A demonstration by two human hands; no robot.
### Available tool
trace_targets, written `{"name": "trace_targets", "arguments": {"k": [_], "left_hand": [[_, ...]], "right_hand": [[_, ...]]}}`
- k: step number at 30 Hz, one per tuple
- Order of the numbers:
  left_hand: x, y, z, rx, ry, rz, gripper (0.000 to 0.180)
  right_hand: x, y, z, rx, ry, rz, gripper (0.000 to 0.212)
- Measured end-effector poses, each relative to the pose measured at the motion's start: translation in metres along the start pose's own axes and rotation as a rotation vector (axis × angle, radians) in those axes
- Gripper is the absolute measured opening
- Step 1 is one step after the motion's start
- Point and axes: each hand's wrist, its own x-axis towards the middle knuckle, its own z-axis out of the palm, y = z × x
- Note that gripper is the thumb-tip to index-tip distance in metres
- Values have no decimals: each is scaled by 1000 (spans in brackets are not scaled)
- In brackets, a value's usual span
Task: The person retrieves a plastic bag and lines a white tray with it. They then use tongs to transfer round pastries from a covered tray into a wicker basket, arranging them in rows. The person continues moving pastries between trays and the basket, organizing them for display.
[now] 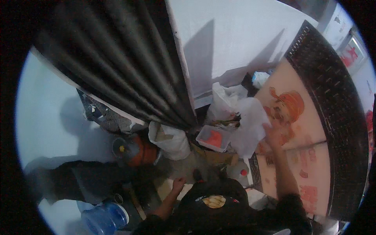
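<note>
My right hand (276, 135) is raised in front of a pale orange printed panel (313, 164) with a cartoon figure in an orange cap. Its fingers look spread, though blurred. They are right beside a white plastic bag (248, 125); I cannot tell whether they touch it. Low near my body, my left hand (179, 183) is curled closed, and nothing shows sticking out of it. Below the bag lies a clear plastic tub (201, 139) with something red inside.
A dark pleated curtain (129, 51) hangs at the left. Under it stand a white sack (172, 145) and an orange-brown bucket (143, 150). A blue water jug (105, 217) lies at the lower left. A clear jug with a red cap (243, 172) stands by the panel.
</note>
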Motion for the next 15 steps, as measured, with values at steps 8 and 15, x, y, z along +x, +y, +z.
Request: {"name": "trace_targets", "arguments": {"k": [8,15], "left_hand": [[13,158,154,513,-346,420,77],[-35,253,282,566,-394,990,88]], "right_hand": [[-94,-71,27,353,251,-93,23],[-145,-88,61,421,177,-149,15]]}}
